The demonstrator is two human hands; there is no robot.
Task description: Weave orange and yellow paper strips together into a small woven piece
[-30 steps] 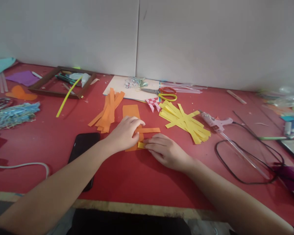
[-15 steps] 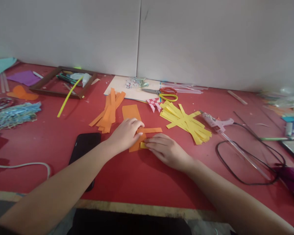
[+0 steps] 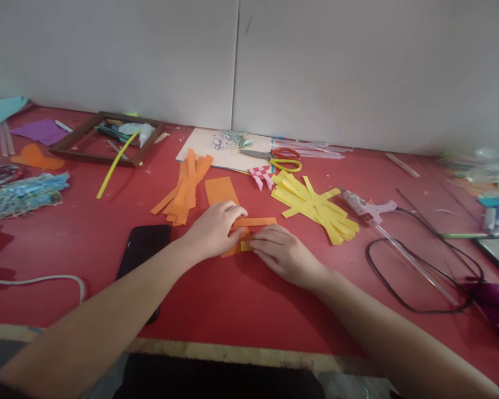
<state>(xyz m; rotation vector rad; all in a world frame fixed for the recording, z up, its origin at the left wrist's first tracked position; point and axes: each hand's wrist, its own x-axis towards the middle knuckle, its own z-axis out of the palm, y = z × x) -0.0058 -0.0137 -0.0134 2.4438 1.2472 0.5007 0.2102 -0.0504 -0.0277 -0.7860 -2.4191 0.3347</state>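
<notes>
My left hand (image 3: 217, 230) is closed at the thumb and fingers on an orange paper strip (image 3: 258, 221) that points right. Beneath that hand lies a wider orange paper piece (image 3: 221, 189), its upper end in sight and its middle covered. Close by on the right, my right hand (image 3: 283, 255) has its fingers together on a small yellow paper strip (image 3: 245, 246), which sits against the orange paper. The fingers hide most of the yellow strip.
Orange strips (image 3: 187, 191) and yellow strips (image 3: 316, 205) lie in piles behind my hands. Around them are scissors (image 3: 285, 159), a pink woven paper piece (image 3: 261, 176), a glue gun (image 3: 368, 209) with its black cord, a phone (image 3: 143, 249) and a wooden frame (image 3: 95, 158).
The orange paper has turned slightly under my left hand, its upper end moving a little left and its lower end right. Both hands have moved very slightly right.
</notes>
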